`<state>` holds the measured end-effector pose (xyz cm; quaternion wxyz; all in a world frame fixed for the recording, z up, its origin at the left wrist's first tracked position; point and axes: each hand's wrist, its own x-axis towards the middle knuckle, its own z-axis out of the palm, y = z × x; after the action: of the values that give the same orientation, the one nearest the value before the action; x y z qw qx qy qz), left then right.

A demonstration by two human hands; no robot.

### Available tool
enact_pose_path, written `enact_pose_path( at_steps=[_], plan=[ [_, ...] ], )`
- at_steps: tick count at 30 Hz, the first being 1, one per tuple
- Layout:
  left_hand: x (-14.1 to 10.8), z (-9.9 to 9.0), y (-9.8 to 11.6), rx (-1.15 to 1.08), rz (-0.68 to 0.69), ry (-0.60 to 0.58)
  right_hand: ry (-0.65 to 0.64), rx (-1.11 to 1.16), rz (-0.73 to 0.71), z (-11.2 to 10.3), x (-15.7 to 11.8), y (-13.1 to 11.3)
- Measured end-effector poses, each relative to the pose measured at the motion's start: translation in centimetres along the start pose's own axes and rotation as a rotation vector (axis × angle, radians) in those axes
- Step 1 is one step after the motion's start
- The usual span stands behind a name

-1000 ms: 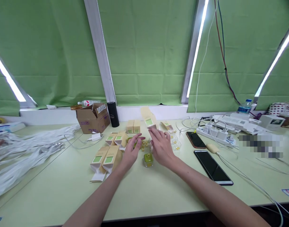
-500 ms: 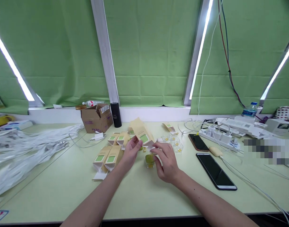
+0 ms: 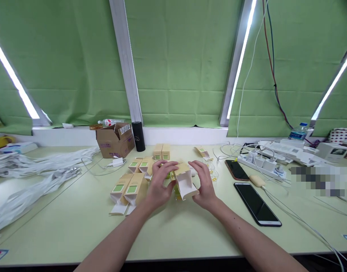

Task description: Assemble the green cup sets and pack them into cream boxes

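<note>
A small tan paper box [image 3: 186,182] with a white inside is between my hands, its open end and flap tilted toward me. My left hand [image 3: 162,185] grips its left side, thumb near the front edge. On the right side my right hand [image 3: 204,185] has its fingers curved round the box, thumb by the flap. Partly hidden under the box, a yellow-green clear jar [image 3: 177,194] stands on the table. Two similar boxes with open flaps [image 3: 130,188] lie to the left, and more boxes [image 3: 141,165] sit behind them. Small clear cups [image 3: 214,174] are partly covered by my right hand.
Two phones [image 3: 257,204] and a power strip with cables [image 3: 262,166] lie to the right. A cardboard carton [image 3: 115,140] and a black cylinder [image 3: 138,136] stand at the back. White straps [image 3: 37,177] spread over the left. Two boxes [image 3: 161,152] stand farther back.
The box has been turned and lowered, so its open end now faces me instead of its green-windowed side. My right hand has moved from beside the jar up onto the box.
</note>
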<state>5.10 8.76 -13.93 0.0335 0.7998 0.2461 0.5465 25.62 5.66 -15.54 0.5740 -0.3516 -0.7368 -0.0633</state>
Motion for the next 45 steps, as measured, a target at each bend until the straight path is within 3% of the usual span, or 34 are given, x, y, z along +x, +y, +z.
enact_pose_path(
  at_steps=[4, 12, 24, 29, 35, 41, 45],
  plan=[
    [0.1, -0.1, 0.5, 0.176, 0.163, 0.076, -0.023, -0.039, -0.055, -0.1, -0.2, 0.4],
    [0.1, 0.2, 0.8, 0.327, 0.261, 0.219, 0.034, -0.09, -0.185, -0.2, -0.1, 0.8],
    [0.0, 0.0, 0.8, 0.167, 0.295, 0.093, 0.008, -0.004, -0.278, -0.7, 0.6, 0.1],
    [-0.5, 0.3, 0.5, -0.007, 0.152, 0.002, -0.049, 0.176, -0.132, -0.5, 0.2, -0.2],
    [-1.1, 1.2, 0.3, -0.274, -0.107, 0.054, 0.003, 0.323, 0.109, 0.6, -0.8, -0.2],
    [-1.3, 1.6, 0.4, -0.377, -0.196, 0.072, -0.006, 0.417, 0.178, 0.6, -0.3, -0.9],
    [-1.1, 1.4, 0.7, -0.424, -0.272, 0.051, -0.016, 0.4, 0.147, 0.7, -0.3, -0.9]
  ],
)
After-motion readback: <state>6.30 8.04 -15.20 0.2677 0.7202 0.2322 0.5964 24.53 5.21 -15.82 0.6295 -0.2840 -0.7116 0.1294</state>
